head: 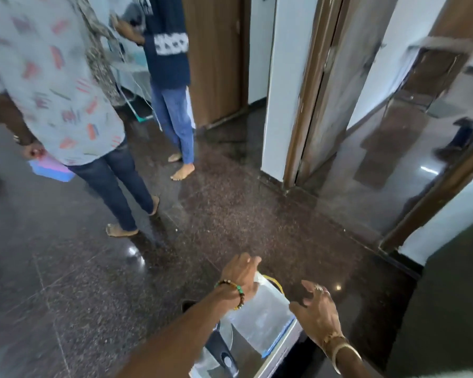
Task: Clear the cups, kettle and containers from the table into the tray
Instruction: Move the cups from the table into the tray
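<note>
The left hand (241, 271) reaches forward over a clear container (265, 315). Its fingers are curled down over the far top corner, so its grip seems closed on that corner, though blur hides the fingertips. The right hand (318, 312) is beside the container's right edge. Its grip is open, the fingers are spread and hold nothing, and the thumb is very near the container's corner.

The container stands at the bottom of the view inside a shiny metal tray (283, 347), of which only one rim shows. A steel kettle (219, 347) with a black handle stands just beside the container on its left, under the left forearm. Something with a yellow rim (277, 282) shows behind the container, but it is too hidden to name. Whether the tray rests on a tabletop cannot be told. Around it only the dark polished floor (93, 282) is seen.

The danger here is probably the one-corner hold. The container looks thin and light, so it may tilt or slip if the right hand does not support the other side. The left forearm passes close over the kettle and could knock its handle. Two barefoot people (52, 77) (170, 64) stand near, so anything that falls or spills on this smooth floor would be a hazard for them.
</note>
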Tool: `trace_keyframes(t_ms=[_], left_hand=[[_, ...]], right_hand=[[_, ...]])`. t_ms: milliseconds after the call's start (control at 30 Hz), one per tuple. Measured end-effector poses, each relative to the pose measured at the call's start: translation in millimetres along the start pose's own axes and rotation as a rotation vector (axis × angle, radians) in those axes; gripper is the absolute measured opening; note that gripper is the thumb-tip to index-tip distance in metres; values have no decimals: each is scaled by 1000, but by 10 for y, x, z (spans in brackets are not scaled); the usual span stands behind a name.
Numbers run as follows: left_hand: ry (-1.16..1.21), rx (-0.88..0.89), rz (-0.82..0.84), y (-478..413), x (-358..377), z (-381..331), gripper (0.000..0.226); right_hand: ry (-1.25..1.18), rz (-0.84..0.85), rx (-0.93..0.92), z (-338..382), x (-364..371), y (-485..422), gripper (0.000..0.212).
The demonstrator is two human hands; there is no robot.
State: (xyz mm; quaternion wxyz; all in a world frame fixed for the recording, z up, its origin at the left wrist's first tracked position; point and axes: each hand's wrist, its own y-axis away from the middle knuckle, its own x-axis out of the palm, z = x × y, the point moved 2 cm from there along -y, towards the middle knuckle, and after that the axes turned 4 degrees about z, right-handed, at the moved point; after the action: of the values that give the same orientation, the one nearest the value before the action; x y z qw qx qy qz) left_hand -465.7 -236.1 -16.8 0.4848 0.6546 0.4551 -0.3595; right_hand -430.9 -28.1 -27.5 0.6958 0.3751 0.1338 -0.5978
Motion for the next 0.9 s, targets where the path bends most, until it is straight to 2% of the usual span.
trace_keyframes(t_ms=[167,367,800,900], left_hand=[[19,71,-114,563,-532,-699,62],[-26,166,-182,1144,-927,-1202,59],[-45,354,-160,2032,-687,-1598,60],[-51,443,-143,2159,-510,-1923,60]], right_hand=[[30,-116,-128,224,-615,534,68],[9,-253,-207,331,-1118,1170,67],[29,-349,-54,-201,-1154,2615,68],[-9,-437,28,-531,-1355,3031,69]])
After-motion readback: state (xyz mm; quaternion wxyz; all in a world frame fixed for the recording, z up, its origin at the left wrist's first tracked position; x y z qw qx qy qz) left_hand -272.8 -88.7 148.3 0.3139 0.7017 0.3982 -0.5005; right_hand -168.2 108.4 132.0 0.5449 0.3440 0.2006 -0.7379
